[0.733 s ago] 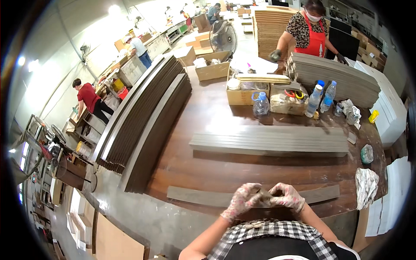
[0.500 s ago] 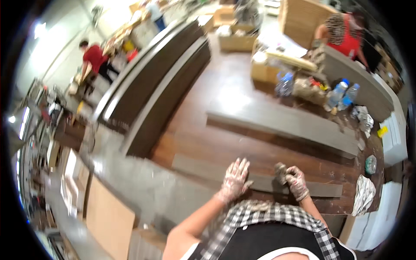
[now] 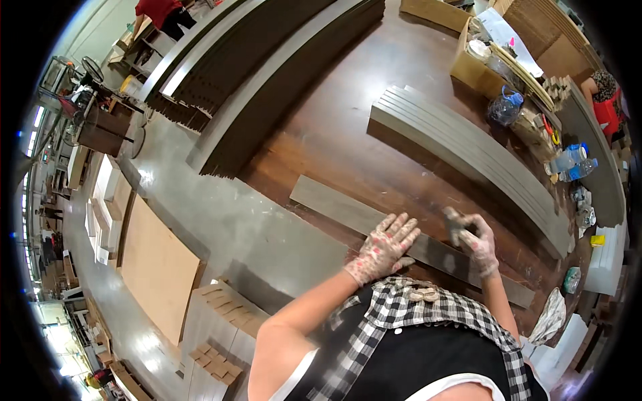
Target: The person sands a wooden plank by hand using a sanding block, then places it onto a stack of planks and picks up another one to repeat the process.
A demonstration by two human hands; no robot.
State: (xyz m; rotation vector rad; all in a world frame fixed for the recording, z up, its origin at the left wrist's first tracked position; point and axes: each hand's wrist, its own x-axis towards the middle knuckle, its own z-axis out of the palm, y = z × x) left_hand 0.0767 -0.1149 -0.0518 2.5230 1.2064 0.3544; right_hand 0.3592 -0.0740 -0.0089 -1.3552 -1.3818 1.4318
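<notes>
A long grey-brown plank (image 3: pixel 338 202) lies flat along the near edge of the reddish-brown table (image 3: pixel 301 150). My left hand (image 3: pixel 382 248), in a stained white glove with reddish spots, rests on it with fingers spread. Over the plank's right half, my right hand (image 3: pixel 481 248), gloved too, grips a small dark grey wad (image 3: pixel 456 226). That wad is blurred, and I cannot tell whether it is cloth or a pad. Beyond both hands sits a row of similar grey planks (image 3: pixel 468 164) laid side by side.
Tall stacks of dark planks (image 3: pixel 267 100) stand at the left. Water bottles (image 3: pixel 570 162), a white cloth (image 3: pixel 548 316) and a cardboard box (image 3: pixel 471 67) line the right side. One person in red (image 3: pixel 607 115) is at far right, another (image 3: pixel 160 13) at upper left.
The whole view has shifted and tilted. My left hand stays spread on the plank. My right hand still holds the dark wad, slightly raised in both frames.
</notes>
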